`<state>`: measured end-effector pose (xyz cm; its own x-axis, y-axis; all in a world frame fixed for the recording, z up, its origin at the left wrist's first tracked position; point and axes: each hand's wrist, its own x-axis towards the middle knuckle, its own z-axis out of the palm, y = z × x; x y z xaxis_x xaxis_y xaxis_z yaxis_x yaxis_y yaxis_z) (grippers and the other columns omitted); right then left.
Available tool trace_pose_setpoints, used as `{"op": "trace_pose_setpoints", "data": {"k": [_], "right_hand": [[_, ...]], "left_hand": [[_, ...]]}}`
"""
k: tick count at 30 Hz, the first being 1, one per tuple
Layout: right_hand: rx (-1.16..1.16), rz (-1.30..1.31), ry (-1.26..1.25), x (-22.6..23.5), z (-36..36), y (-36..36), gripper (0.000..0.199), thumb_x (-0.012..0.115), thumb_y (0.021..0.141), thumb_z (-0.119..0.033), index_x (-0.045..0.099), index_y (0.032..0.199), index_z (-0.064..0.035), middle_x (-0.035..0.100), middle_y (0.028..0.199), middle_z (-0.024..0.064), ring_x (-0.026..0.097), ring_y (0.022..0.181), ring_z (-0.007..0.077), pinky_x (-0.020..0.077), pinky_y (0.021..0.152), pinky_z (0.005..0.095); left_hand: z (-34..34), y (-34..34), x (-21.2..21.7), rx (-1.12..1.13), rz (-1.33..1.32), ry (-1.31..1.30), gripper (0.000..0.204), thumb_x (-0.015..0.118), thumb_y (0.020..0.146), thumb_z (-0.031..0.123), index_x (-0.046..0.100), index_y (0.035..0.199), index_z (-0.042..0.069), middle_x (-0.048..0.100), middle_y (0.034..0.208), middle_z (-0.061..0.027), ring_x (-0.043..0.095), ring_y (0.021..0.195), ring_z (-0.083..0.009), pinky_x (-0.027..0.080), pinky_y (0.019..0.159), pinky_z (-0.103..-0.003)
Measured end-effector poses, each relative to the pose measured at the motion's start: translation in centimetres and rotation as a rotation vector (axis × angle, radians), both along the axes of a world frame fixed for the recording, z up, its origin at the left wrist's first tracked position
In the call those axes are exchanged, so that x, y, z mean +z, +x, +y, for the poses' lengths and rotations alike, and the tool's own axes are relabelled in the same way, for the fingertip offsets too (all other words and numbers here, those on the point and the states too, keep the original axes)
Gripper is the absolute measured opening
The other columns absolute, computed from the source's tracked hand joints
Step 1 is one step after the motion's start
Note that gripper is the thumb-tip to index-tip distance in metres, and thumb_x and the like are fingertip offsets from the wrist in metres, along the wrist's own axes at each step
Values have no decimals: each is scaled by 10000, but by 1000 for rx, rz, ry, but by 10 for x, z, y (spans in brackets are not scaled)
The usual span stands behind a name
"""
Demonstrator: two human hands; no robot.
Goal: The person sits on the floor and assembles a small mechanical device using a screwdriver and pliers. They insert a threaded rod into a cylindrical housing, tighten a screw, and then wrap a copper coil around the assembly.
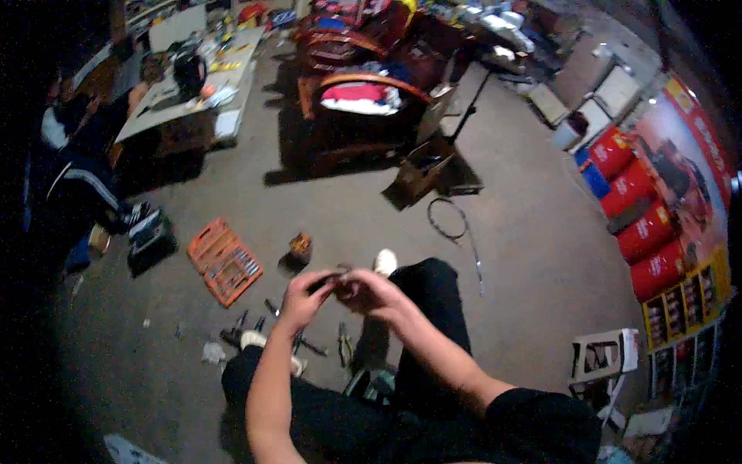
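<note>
My left hand (303, 295) and my right hand (372, 292) meet above the floor, in front of my knees. Between their fingertips is a small dark part (340, 277), mostly covered by the fingers and too blurred to name. Both hands are closed around it. Below them on the floor lie pliers (345, 344) with yellowish handles. More hand tools (236, 331) lie beside my left shoe, their kinds hard to make out. An orange tool case (226, 263) rests opened to the left, with rows of metal pieces inside. A small brown-orange container (301, 247) stands just beyond my hands.
A looped cable (448, 224) lies on the floor at right, near a cardboard box (423, 172). Wooden furniture heaped with cloth (355, 97) stands ahead. Another person (85, 182) is at left, near a table (166, 116). Red rolls (645, 232) and a white stool (604, 356) stand at right.
</note>
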<state>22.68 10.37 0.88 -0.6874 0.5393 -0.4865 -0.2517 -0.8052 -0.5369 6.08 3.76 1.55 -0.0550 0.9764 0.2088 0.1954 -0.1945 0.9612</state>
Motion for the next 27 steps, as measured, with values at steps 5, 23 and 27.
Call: {"op": "trace_pose_setpoints", "data": {"k": [5, 23, 27], "right_hand": [[10, 6, -73, -7, -9, 1, 114, 597, 787, -150, 585, 851, -56, 569, 728, 21, 542, 641, 129, 452, 553, 231], [-213, -39, 228, 24, -33, -2, 241, 510, 894, -215, 516, 1051, -32, 587, 905, 57, 553, 798, 139, 459, 712, 262], [-216, -319, 665, 27, -41, -6, 360, 584, 864, -203, 470, 1118, 25, 565, 982, 73, 542, 853, 122, 453, 734, 265]], "left_hand": [[-9, 3, 4, -78, -83, -80, 250, 606, 774, -16, 628, 1020, 17, 636, 969, -47, 576, 885, -116, 466, 777, -256], [-3, 8, 1, 6, -310, -116, 300, 593, 808, 38, 557, 1096, -39, 620, 1003, -70, 571, 904, -130, 459, 820, -273], [2, 8, -9, 37, -412, -133, 294, 587, 803, 27, 564, 1088, -39, 621, 993, -59, 569, 910, -117, 451, 827, -260]]}}
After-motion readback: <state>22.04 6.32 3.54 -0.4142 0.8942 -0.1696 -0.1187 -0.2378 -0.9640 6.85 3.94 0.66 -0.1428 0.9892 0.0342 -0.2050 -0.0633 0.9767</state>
